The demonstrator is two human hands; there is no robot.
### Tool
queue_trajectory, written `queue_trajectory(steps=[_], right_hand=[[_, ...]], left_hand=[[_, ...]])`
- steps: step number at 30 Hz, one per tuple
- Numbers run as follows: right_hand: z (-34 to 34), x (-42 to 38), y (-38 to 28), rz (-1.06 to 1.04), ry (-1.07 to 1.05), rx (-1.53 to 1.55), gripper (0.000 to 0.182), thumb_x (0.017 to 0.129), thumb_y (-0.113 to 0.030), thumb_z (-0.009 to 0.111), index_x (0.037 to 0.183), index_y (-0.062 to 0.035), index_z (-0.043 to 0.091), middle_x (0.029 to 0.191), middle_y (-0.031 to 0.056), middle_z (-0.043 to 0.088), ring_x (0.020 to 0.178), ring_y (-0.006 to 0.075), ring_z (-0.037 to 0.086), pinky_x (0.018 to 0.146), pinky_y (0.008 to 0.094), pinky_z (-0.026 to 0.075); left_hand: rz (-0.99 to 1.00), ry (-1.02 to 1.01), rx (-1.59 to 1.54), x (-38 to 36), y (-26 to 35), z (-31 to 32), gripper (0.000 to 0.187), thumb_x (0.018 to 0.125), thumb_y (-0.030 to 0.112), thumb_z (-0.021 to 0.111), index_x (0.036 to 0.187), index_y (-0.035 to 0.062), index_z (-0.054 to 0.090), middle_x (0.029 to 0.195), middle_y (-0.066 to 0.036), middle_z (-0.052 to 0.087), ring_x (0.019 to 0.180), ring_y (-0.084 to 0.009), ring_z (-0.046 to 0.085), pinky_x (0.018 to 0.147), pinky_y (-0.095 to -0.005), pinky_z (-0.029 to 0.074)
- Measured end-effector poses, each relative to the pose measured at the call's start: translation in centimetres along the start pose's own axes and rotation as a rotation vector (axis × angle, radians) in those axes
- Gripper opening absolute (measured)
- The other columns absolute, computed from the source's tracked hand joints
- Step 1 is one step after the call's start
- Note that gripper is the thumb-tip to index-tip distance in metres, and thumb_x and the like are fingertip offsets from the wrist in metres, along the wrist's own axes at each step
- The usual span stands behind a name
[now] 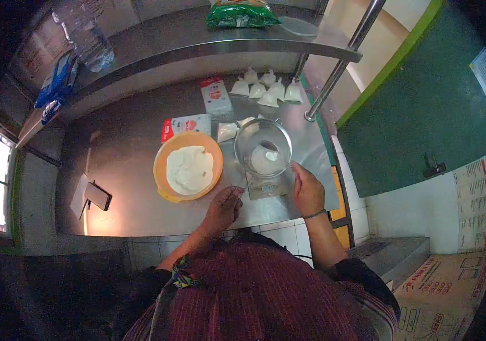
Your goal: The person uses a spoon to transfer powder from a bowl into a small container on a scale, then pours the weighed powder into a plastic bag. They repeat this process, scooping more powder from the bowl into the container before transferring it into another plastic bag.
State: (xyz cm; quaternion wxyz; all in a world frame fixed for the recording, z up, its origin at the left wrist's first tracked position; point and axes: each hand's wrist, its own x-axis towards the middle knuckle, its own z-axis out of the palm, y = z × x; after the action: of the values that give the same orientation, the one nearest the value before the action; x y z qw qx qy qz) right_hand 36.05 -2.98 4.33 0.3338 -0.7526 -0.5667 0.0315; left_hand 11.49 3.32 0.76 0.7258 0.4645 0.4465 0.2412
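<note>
My right hand (309, 192) is closed, its thumb and fingertips pinching what looks like a spoon (280, 159) that reaches into a round metal-rimmed bowl (241, 156). White powder (264, 165) lies at the bottom of the bowl. Beneath the bowl, a flat kitchen scale (267, 190) shows at its near edge. My left hand (223, 208) is closed at the table's front, just left of the scale; whatever its fingers pinch is too small to make out. Left of the bowl stands an orange basin (163, 184) heaped with white flour (189, 170).
Small tied bags of white powder (270, 92) cluster at the back. Two red-and-white packs (216, 98) lie near the basin. A phone (98, 196) leans at left. Overhead runs a metal shelf (186, 50) with a green bag (242, 15) and a clear bottle (86, 40).
</note>
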Motion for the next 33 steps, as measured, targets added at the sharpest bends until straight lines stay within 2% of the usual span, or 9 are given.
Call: queue_trajectory(steps=[1, 3, 4, 6, 12, 22, 25, 31, 33], right_hand=[[-0.1, -0.1, 0.1, 0.001, -0.001, 0.0, 0.029, 0.095, -0.005, 0.055, 0.122, -0.009, 0.064, 0.106, 0.0163, 0.071, 0.1, 0.0324, 0.07, 0.083, 0.0396, 0.056], [-0.1, -0.4, 0.5, -0.023, 0.027, -0.016, 0.029, 0.094, -0.004, 0.056, 0.121, -0.009, 0.064, 0.11, 0.0164, 0.07, 0.099, 0.0322, 0.07, 0.083, 0.0399, 0.056], [-0.3, -0.5, 0.3, -0.023, 0.026, -0.016, 0.029, 0.094, -0.004, 0.056, 0.121, -0.009, 0.064, 0.11, 0.0164, 0.07, 0.099, 0.0322, 0.07, 0.083, 0.0399, 0.056], [-0.8, -0.7, -0.1, -0.049, 0.093, 0.043, 0.029, 0.093, -0.003, 0.056, 0.12, -0.0089, 0.064, 0.112, 0.0167, 0.07, 0.1, 0.0325, 0.069, 0.084, 0.0406, 0.056], [0.4, -1.3, 1.1, -0.038, 0.006, -0.066, 0.032, 0.092, -0.001, 0.056, 0.121, -0.0102, 0.065, 0.111, 0.016, 0.07, 0.1, 0.033, 0.069, 0.084, 0.0399, 0.056], [0.8, -1.5, 1.1, -0.101, 0.104, -0.003, 0.032, 0.091, -0.004, 0.058, 0.121, -0.0121, 0.065, 0.112, 0.0148, 0.07, 0.1, 0.0327, 0.069, 0.082, 0.0419, 0.056], [0.5, -1.5, 1.1, -0.089, 0.019, -0.042, 0.041, 0.086, -0.004, 0.055, 0.126, -0.0147, 0.063, 0.119, 0.0133, 0.068, 0.101, 0.0322, 0.068, 0.085, 0.0426, 0.056], [0.2, -1.4, 0.8, -0.087, 0.04, -0.016, 0.032, 0.092, -0.003, 0.057, 0.122, -0.0119, 0.064, 0.112, 0.0144, 0.07, 0.099, 0.033, 0.069, 0.082, 0.0417, 0.056], [0.5, -1.6, 1.2, -0.085, 0.049, -0.038, 0.03, 0.093, -0.004, 0.057, 0.121, -0.0107, 0.065, 0.11, 0.0153, 0.07, 0.099, 0.0334, 0.069, 0.082, 0.0406, 0.056]], left_hand=[[-0.001, 0.0, 0.0, 0.7, -1.4, -0.5, 0.031, 0.105, 0.033, 0.05, 0.106, 0.0046, 0.062, 0.069, 0.002, 0.049, 0.052, -0.0062, 0.041, 0.047, -0.0239, 0.035], [0.703, 0.033, 0.488, 2.3, -4.3, -1.5, 0.03, 0.105, 0.034, 0.051, 0.104, 0.0056, 0.061, 0.069, 0.002, 0.048, 0.052, -0.0061, 0.04, 0.047, -0.023, 0.034], [0.702, 0.033, 0.488, 1.3, -2.5, -0.8, 0.03, 0.105, 0.034, 0.051, 0.104, 0.0056, 0.061, 0.069, 0.002, 0.048, 0.052, -0.0061, 0.04, 0.047, -0.023, 0.034], [0.006, 0.016, 0.051, -0.6, 0.7, 0.3, 0.028, 0.105, 0.033, 0.051, 0.106, 0.0064, 0.061, 0.071, 0.002, 0.049, 0.053, -0.0062, 0.041, 0.047, -0.0229, 0.035], [0.049, -0.056, 0.047, -0.3, -0.2, -0.3, 0.029, 0.106, 0.032, 0.048, 0.114, 0.0074, 0.06, 0.073, 0.001, 0.05, 0.053, -0.0063, 0.041, 0.047, -0.0226, 0.034], [0.073, -0.052, 0.114, -0.4, -0.5, -0.5, 0.031, 0.107, 0.032, 0.044, 0.116, 0.007, 0.06, 0.073, 0.002, 0.051, 0.053, -0.0057, 0.04, 0.047, -0.0224, 0.034], [0.095, -0.029, 0.146, -0.4, -0.5, -0.5, 0.029, 0.107, 0.03, 0.044, 0.113, 0.0071, 0.06, 0.074, 0.001, 0.052, 0.054, -0.0058, 0.041, 0.047, -0.0227, 0.034], [0.122, -0.11, -0.07, 0.9, -3.1, -1.4, 0.026, 0.106, 0.027, 0.046, 0.109, 0.0065, 0.062, 0.075, 0.001, 0.053, 0.054, -0.0064, 0.042, 0.047, -0.0235, 0.035], [0.628, -0.024, 0.375, 1.9, -4.8, -1.7, 0.025, 0.106, 0.027, 0.047, 0.111, 0.0069, 0.061, 0.075, 0.001, 0.052, 0.053, -0.0063, 0.042, 0.047, -0.0228, 0.035]])
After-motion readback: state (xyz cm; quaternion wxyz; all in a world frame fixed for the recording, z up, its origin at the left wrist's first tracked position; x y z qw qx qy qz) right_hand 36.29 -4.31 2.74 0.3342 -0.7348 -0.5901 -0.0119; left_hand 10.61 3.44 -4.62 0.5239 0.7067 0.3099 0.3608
